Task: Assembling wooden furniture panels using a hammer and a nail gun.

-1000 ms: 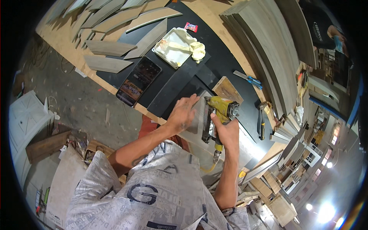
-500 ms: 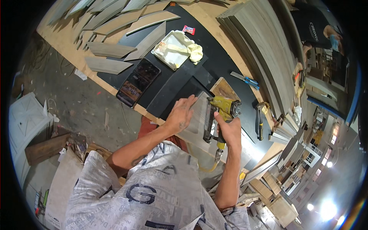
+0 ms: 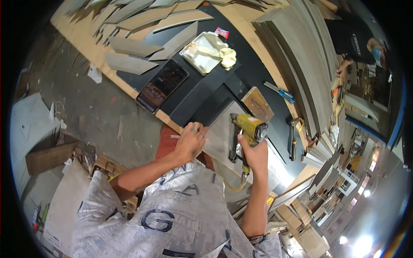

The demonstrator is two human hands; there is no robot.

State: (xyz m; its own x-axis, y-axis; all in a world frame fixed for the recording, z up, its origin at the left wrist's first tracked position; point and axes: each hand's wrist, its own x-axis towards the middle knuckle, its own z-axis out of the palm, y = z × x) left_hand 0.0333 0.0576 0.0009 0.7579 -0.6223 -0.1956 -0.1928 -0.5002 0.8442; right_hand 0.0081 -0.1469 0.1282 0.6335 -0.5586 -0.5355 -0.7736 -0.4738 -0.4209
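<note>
Workshop interior. Concrete floor (image 3: 86,107), dusty, littered with scraps and cardboard (image 3: 30,124). Long wooden workbench (image 3: 81,38) with a black top (image 3: 254,73). Grey planks (image 3: 301,56) stacked along its far side. Bright lamps (image 3: 363,243) at lower right.

A phone (image 3: 162,85) lies flat on the black surface (image 3: 245,64), its rectangular dark screen lit with reddish rows. Beyond the phone, past a white tray (image 3: 202,51), sits a small red-and-white packet (image 3: 222,32). Far right of the phone, a person's black shirt carries a pale printed label (image 3: 356,38).
</note>
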